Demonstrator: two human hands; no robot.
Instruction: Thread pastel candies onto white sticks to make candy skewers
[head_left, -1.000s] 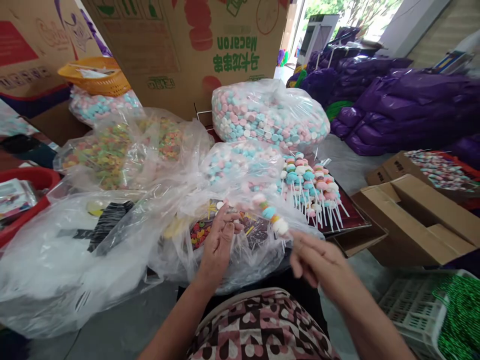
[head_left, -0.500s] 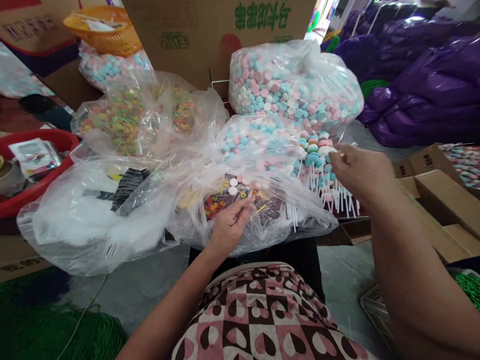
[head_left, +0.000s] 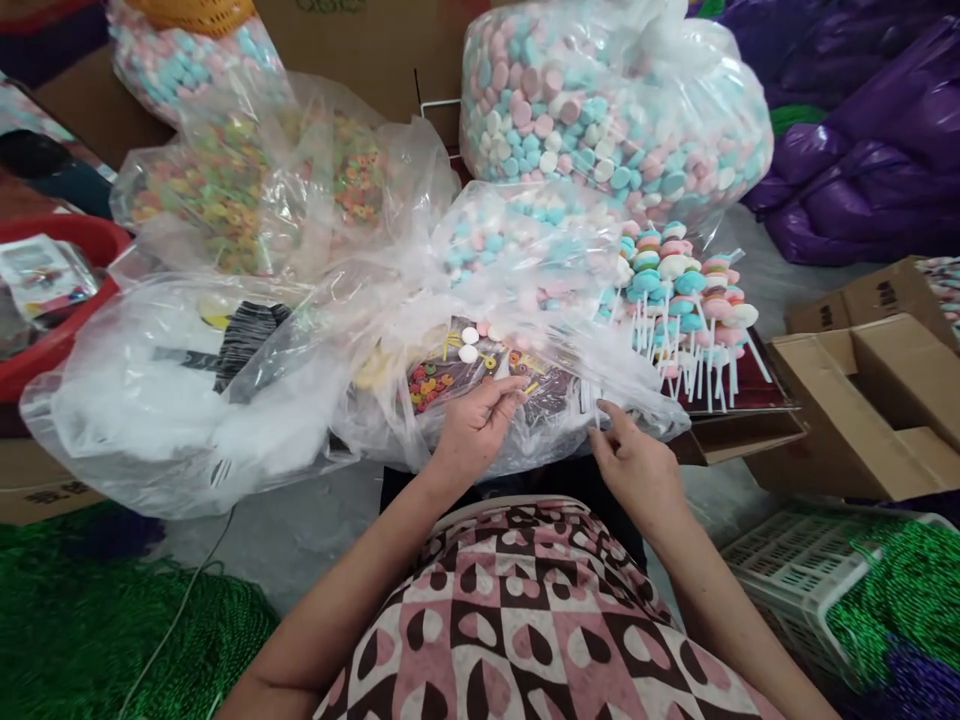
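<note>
White sticks (head_left: 589,390) point away from me, nearest my slightly parted, seemingly empty right hand (head_left: 636,462); left hand (head_left: 478,428) pinched, contents unclear.

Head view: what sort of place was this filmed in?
Probably a small sweets workshop or packing room: a big clear bag of pastel sweets, a pile of candy skewers on white sticks, and an open cardboard box suggest it.
</note>
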